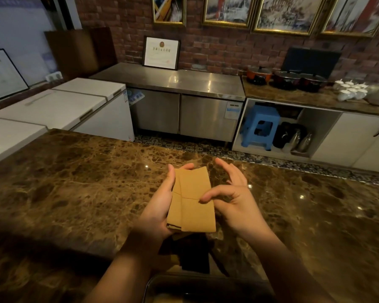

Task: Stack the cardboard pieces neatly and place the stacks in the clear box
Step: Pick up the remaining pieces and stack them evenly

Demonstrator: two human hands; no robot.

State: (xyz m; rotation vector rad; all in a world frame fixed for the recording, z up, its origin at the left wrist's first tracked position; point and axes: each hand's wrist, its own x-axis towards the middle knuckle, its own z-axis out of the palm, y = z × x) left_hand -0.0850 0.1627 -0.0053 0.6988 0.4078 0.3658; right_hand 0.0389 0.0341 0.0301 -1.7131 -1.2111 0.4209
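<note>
A stack of tan cardboard pieces (193,200) is held above the brown marble counter (74,189). My left hand (160,206) grips the stack from its left side, thumb along the edge and fingertips curled over the far end. My right hand (232,197) hovers at the stack's right edge with its fingers spread and loosely bent; only the thumb tip touches the top piece. The clear box (206,283) lies at the bottom edge of the view, between my forearms, mostly in shadow. More cardboard (193,254) lies on the counter under my hands, dark and hard to make out.
Beyond the counter are white chest freezers (64,106) on the left, a steel worktop (173,82) with a framed certificate (161,52), and a side counter with pots (287,78) and white cups (352,90). A blue stool (260,127) stands underneath.
</note>
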